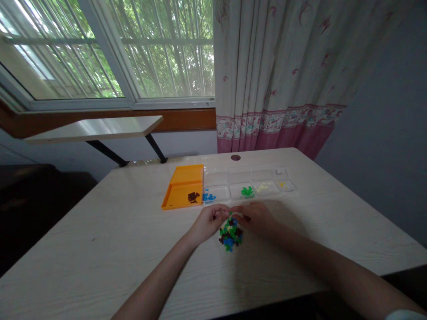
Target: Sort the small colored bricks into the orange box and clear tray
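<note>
A mixed heap of small plastic pieces (231, 235), green, blue, dark brown and pale yellow, lies on the table between my hands. My left hand (210, 222) is at the heap's far left side, its fingers curled and thumb pinched inward; a dark spot shows in the curl, too small to name. From the right, my right hand (258, 217) reaches over, fingers bent towards the left fingertips. A small brown piece (246, 218) shows at its fingers. Both hands' fingertips meet just above the far edge of the heap, near a bit of green.
Beyond my hands stands an open orange case (184, 177) with brown pieces (193, 197). Beside it, a clear compartment tray (235, 192) holds blue pieces (209, 195), green pieces (247, 192) and yellow ones (262, 187). A raised shelf (100, 128) stands at the back left, under a window.
</note>
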`<state>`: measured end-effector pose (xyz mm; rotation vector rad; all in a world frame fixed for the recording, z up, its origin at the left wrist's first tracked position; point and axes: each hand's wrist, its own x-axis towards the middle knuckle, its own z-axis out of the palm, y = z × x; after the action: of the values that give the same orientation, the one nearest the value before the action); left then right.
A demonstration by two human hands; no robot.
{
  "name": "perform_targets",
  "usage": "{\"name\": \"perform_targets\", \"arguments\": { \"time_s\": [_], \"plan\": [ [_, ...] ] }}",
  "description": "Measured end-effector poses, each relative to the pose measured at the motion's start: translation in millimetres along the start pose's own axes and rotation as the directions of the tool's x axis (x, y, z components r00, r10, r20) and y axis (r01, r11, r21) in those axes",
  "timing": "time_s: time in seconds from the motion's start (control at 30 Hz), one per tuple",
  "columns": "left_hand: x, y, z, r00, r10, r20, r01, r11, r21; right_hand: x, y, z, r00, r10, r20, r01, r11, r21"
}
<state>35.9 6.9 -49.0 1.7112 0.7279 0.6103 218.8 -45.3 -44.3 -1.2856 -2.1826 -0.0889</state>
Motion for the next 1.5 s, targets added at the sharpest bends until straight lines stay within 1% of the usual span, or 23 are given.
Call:
{"name": "perform_targets", "arguments": {
  "time_s": [0.13, 0.3, 0.4, 0.57, 0.77, 0.93, 1.0, 1.07, 1.1, 1.17, 1.23, 1.33, 1.5],
  "plan": [
    [-0.3, 2.7, 1.2, 0.999, -0.033, 0.015, 0.034, 0.998, -0.06, -0.4, 0.8, 1.6, 0.998, -0.044, -0.033, 0.045, 0.999, 0.016],
    [0.5, 0.6, 0.9, 0.999, -0.037, 0.003, 0.037, 0.996, -0.085, -0.5, 0.8, 1.1, 0.999, -0.036, -0.04, 0.037, 0.999, 0.02],
    [0.6, 1.6, 0.6, 0.999, -0.048, -0.016, 0.046, 0.995, -0.091, 0.0, -0.8, -1.0, 0.999, -0.019, -0.027, 0.019, 1.0, 0.018],
    [0.6, 4.5, 0.4, 0.999, -0.041, -0.005, 0.041, 0.993, -0.107, 0.3, -1.2, -1.9, 1.0, -0.006, 0.008, 0.006, 1.0, 0.024],
    [0.0, 4.6, 0.0, 0.999, -0.043, 0.004, 0.043, 0.996, -0.079, -0.1, 1.5, 0.8, 1.0, -0.008, -0.016, 0.009, 0.999, 0.041],
    [0.5, 2.9, -0.8, 1.0, -0.012, 0.003, 0.012, 0.998, -0.054, 0.2, 0.8, 0.6, 0.999, -0.002, -0.046, 0.004, 0.999, 0.045],
    [-0.2, 2.6, -2.1, 1.0, 0.008, -0.015, -0.008, 1.0, 0.017, 0.8, 1.3, -0.6, 0.998, -0.009, -0.064, 0.012, 0.999, 0.046],
    [-2.2, 3.8, -4.0, 0.999, 0.036, -0.013, -0.033, 0.985, 0.168, 1.9, 2.7, -3.3, 0.996, 0.005, -0.085, -0.002, 0.999, 0.036],
    [-3.7, 5.3, -5.2, 0.999, 0.054, 0.006, -0.053, 0.962, 0.267, 2.5, 3.7, -5.2, 0.995, 0.019, -0.099, -0.016, 0.999, 0.034],
    [-6.8, 9.2, -7.3, 0.993, 0.087, 0.082, -0.115, 0.88, 0.461, 3.6, 6.2, -10.0, 0.988, 0.054, -0.142, -0.049, 0.998, 0.038],
    [-9.4, 13.4, -8.7, 0.981, 0.106, 0.164, -0.184, 0.783, 0.595, 4.4, 9.0, -14.6, 0.979, 0.083, -0.187, -0.076, 0.996, 0.045],
    [-11.1, 17.1, -9.3, 0.97, 0.103, 0.22, -0.229, 0.688, 0.689, 4.9, 12.6, -18.8, 0.966, 0.115, -0.233, -0.106, 0.993, 0.052],
    [-11.3, 16.5, -9.1, 0.971, 0.073, 0.226, -0.221, 0.626, 0.748, 4.4, 14.8, -18.8, 0.957, 0.09, -0.276, -0.083, 0.996, 0.038]
  ]
}}
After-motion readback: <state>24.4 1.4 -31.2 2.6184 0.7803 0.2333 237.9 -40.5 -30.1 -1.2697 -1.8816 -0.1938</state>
